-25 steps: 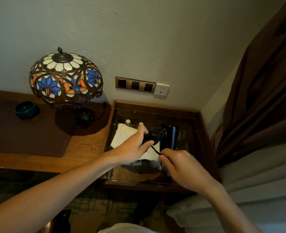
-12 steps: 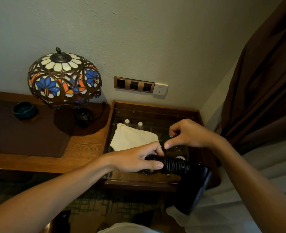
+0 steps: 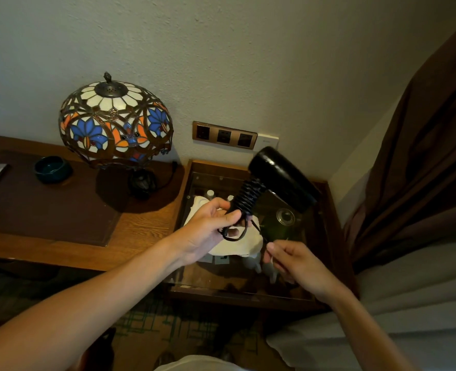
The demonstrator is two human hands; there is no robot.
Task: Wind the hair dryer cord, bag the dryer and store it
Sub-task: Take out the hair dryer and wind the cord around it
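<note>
Table: glass-topped table [image 3: 326, 253] stood below the fingers.
Left hand [image 3: 208, 228]: clasped dryer [image 3: 280, 178] handle.
Right hand [image 3: 296, 261]: pinched cord [image 3: 248, 199] end.
Progress: winding looked nearly done; bagging, storing remained.

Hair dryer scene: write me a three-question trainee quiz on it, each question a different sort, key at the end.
1. True or false: the cord is wound around the handle of the hair dryer.
2. Which hand grips the handle? A) left hand B) right hand C) neither
3. Fill in: the white cloth bag lies on the ____-topped side table, below the dryer.

Key
1. True; the coils cover the handle, and a loose end runs down to the right hand's fingers.
2. A
3. glass
</note>
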